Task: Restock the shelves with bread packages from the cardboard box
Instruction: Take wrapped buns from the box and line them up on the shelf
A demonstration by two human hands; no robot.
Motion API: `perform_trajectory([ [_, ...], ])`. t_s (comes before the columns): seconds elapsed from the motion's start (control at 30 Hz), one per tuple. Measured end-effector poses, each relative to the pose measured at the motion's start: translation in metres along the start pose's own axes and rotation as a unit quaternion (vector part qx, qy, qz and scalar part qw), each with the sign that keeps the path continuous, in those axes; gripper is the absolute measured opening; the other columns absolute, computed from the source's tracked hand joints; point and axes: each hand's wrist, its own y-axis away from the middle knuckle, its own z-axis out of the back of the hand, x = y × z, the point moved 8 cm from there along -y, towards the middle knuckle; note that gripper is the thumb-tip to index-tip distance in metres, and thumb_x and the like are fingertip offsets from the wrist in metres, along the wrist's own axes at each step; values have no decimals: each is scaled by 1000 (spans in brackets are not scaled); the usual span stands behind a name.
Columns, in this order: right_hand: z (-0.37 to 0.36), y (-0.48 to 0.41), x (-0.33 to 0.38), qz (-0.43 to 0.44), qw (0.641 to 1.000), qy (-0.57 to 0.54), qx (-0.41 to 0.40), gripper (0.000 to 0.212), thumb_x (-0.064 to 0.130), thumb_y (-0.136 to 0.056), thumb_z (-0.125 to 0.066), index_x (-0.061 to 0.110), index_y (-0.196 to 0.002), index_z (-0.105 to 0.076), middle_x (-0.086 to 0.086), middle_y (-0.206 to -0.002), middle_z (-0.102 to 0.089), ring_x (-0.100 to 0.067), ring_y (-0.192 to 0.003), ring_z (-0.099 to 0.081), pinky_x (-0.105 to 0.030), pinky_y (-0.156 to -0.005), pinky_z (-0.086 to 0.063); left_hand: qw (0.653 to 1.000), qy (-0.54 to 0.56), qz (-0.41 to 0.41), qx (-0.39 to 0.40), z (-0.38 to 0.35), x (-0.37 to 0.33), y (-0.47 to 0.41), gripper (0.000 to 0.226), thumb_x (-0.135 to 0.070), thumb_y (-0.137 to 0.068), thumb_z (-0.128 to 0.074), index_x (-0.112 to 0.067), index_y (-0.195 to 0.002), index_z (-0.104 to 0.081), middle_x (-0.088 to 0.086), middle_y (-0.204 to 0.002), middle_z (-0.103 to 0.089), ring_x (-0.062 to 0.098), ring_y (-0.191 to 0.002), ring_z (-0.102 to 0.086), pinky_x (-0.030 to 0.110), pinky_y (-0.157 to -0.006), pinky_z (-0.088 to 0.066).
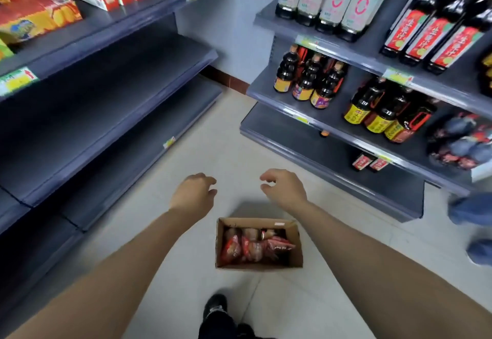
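An open cardboard box (296, 248) stands on the tiled floor between my forearms. Several bread packages (253, 245) in red and clear wrappers lie inside it. My left hand (195, 192) hovers above the floor beyond the box, up and to its left, fingers loosely curled and holding nothing. My right hand (285, 188) hangs beyond the box's far edge, fingers bent and apart, also holding nothing. Bare grey shelves (111, 94) run along the left side.
The top left shelf holds cracker and biscuit packs (40, 16). The right shelving (314, 123) carries dark sauce bottles (308, 78). Another person's jeans and shoe (474, 213) show at the right edge. My own dark shoe (217, 306) stands just before the box.
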Motion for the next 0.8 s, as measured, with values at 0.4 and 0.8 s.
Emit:
perform_trajectory([
  [0.4, -70, -44, -223, -157, 984, -18, 77, 24, 17, -86, -54, 23, -100, -72, 1, -106, -70, -22, -99, -63, -31, -84, -52, 984, -27, 71, 163, -219, -52, -65, 30, -23, -94, -45, -24, -118, -62, 0, -116, -59, 22, -108, -56, 34, -87, -50],
  [0.8, -233, -91, -385, -202, 964, -46, 169, 22, 26, -91, -58, 22, -109, -70, 2, -112, -71, -21, -105, -64, -35, -90, -51, 951, -93, 152, 251, -442, 24, -100, 32, -20, -94, -46, -18, -123, -59, 6, -116, -62, 28, -109, -59, 36, -85, -49],
])
